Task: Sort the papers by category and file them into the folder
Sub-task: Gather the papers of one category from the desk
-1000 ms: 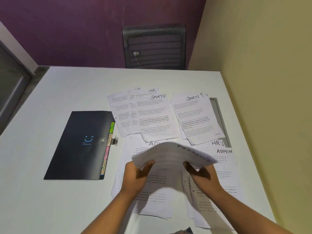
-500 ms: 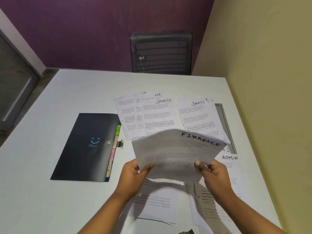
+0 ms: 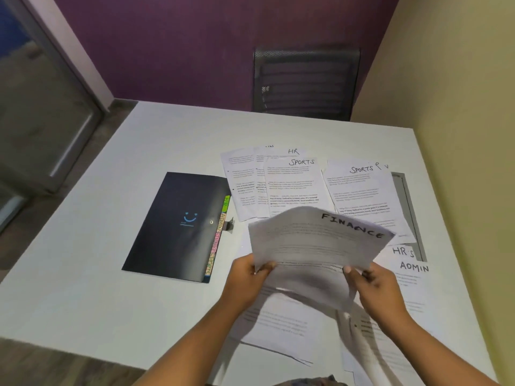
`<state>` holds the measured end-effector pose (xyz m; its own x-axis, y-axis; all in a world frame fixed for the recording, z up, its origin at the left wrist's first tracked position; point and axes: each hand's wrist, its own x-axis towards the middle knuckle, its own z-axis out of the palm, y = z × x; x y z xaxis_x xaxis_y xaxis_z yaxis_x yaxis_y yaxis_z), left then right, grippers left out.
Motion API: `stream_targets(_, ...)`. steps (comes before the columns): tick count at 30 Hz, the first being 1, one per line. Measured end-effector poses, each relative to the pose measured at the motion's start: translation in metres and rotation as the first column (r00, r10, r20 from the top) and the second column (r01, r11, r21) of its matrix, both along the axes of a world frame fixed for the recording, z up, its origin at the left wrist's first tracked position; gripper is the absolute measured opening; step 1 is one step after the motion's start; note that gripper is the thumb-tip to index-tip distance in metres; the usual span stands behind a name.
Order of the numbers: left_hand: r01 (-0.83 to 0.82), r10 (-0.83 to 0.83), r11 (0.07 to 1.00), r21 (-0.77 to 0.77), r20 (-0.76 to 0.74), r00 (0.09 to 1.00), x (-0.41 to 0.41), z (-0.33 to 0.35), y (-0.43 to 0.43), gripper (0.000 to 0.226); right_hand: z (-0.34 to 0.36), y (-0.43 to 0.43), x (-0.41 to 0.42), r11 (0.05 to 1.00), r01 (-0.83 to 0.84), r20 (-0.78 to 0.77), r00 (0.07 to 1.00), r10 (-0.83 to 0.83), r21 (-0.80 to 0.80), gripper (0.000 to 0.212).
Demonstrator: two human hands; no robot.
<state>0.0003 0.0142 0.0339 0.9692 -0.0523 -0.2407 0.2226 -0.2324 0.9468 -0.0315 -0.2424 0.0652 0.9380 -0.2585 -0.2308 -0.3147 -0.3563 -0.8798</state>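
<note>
A sheet headed FINANCE (image 3: pixel 315 240) is held up above the table, tilted toward me. My left hand (image 3: pixel 245 277) pinches its lower left corner and my right hand (image 3: pixel 376 288) pinches its lower right edge. A closed black folder (image 3: pixel 175 227) with coloured index tabs along its right side lies flat to the left of my hands. Loose printed papers lie spread on the table: two headed SPORTS (image 3: pixel 295 188) (image 3: pixel 365 196) beyond the held sheet, one headed HR (image 3: pixel 292 152) behind them, and sheets marked HR (image 3: pixel 402 252) and ADMIN (image 3: pixel 415 274) at the right.
The white table (image 3: pixel 111 288) meets a yellow wall (image 3: pixel 459 162) on its right. A black mesh chair (image 3: pixel 306 82) stands at the far edge against a purple wall. More papers (image 3: pixel 278 327) lie under my hands near the front edge. A grey strip (image 3: pixel 407 201) runs along the table's right side.
Both hands have lifted the sheet from nearly flat to tilted up, so its FINANCE heading now faces me. The view has shifted a little to the left.
</note>
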Motion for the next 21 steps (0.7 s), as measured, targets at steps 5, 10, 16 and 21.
stream_targets(5,0.123,-0.121,0.992,0.023,-0.081,0.989,-0.009,0.002,0.022,0.011,0.012,0.002,0.0,0.973,0.151,0.024,0.987,-0.157,0.173,0.012)
stream_targets(10,0.101,-0.095,0.993,0.059,-0.102,0.99,-0.022,-0.008,0.043,0.016,0.017,0.018,-0.006,0.933,0.156,-0.074,0.987,-0.14,0.325,0.012)
stream_targets(16,-0.031,0.033,0.999,0.016,-0.176,0.984,-0.02,-0.012,0.055,0.009,-0.005,0.042,-0.015,0.965,0.164,-0.092,0.985,-0.148,0.206,0.013)
stream_targets(21,0.005,0.018,0.995,0.103,-0.217,0.976,-0.01,-0.009,0.075,0.01,-0.013,0.064,-0.017,0.929,0.266,-0.137,0.962,-0.237,0.257,0.011)
